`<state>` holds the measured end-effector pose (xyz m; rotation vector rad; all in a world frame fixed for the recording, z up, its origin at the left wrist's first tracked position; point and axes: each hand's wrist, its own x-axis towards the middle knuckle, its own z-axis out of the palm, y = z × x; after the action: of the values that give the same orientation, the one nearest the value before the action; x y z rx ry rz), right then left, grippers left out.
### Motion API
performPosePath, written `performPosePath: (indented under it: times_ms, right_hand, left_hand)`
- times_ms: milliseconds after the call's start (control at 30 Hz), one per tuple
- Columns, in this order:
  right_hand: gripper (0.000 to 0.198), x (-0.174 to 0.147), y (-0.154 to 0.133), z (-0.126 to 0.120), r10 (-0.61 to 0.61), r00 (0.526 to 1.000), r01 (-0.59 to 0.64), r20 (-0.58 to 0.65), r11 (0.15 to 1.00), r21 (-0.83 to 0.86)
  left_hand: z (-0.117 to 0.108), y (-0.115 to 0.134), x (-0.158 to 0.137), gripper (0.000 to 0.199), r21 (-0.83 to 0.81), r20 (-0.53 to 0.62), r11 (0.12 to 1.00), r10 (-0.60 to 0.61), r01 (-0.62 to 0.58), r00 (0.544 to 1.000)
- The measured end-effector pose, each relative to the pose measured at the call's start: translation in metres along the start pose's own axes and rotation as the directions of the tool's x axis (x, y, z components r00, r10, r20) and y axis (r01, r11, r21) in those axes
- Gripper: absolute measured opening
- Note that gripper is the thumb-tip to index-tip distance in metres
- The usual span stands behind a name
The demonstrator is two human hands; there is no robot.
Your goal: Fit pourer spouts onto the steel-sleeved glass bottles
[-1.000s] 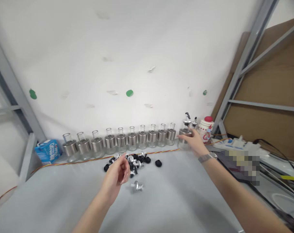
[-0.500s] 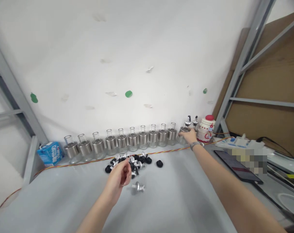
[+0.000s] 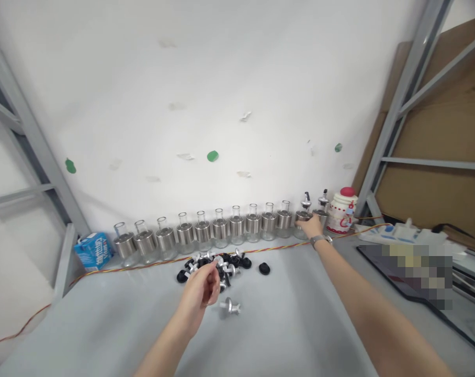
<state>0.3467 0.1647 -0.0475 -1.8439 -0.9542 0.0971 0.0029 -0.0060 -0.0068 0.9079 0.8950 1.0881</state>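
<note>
My right hand (image 3: 311, 227) reaches to the right end of a row of glass bottles with steel sleeves. Its fingers are around a bottle (image 3: 302, 215) that has a metal pourer with a black tip in its neck. Beside it stands another bottle with a pourer (image 3: 323, 200), partly hidden by the hand. The other bottles (image 3: 220, 229) have open necks. My left hand (image 3: 202, 293) is curled over the table, near a pile of silver and black pourers (image 3: 232, 262). What its fingers hold, if anything, is hidden. A lone pourer (image 3: 231, 306) lies to its right.
A black cap-like piece (image 3: 264, 268) lies right of the pile. A red-and-yellow wire (image 3: 257, 249) runs in front of the bottles. A blue carton (image 3: 94, 251) stands far left. On the right are a white-and-red jar (image 3: 341, 212), a power strip (image 3: 406, 233) and a dark-screened device (image 3: 382, 272).
The camera view has shifted slightly, so the scene sits further right. My right hand stays at the same bottle, a little lower on it. My left hand remains curled near the pile.
</note>
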Motion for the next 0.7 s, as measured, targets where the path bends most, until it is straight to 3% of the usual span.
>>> performPosePath:
  times_ms: [67,133,233,300,533,700]
  right_hand:
    - [0.065,-0.017,-0.005,-0.002,-0.035,0.995,0.034,-0.096,0.999,-0.005]
    - [0.064,-0.035,-0.01,-0.001,-0.131,0.98,0.132,-0.146,0.991,-0.003]
    - [0.056,-0.051,-0.018,0.007,-0.3,0.95,0.303,-0.086,0.953,0.023]
    - [0.059,-0.05,-0.023,0.016,-0.332,0.942,0.334,-0.044,0.941,0.046]
    - [0.077,-0.024,-0.022,0.041,-0.173,0.985,0.169,0.023,0.977,0.132]
    - [0.068,-0.021,-0.015,0.041,-0.118,0.987,0.093,0.106,0.972,0.215]
  left_hand:
    - [0.0,-0.001,0.0,0.035,-0.003,0.011,1.0,-0.001,0.001,1.0]
    - [-0.002,-0.003,0.001,0.035,-0.003,0.026,1.0,0.011,-0.011,1.0]
    - [-0.006,-0.007,0.003,0.034,0.003,0.024,1.0,0.022,-0.022,0.999]
    - [-0.007,-0.008,0.003,0.035,0.01,0.022,1.0,0.019,-0.019,1.0]
    - [0.002,-0.002,-0.002,0.036,0.016,0.014,1.0,0.007,-0.007,1.0]
    - [0.006,-0.002,-0.001,0.034,0.02,-0.007,1.0,0.021,-0.021,1.0]
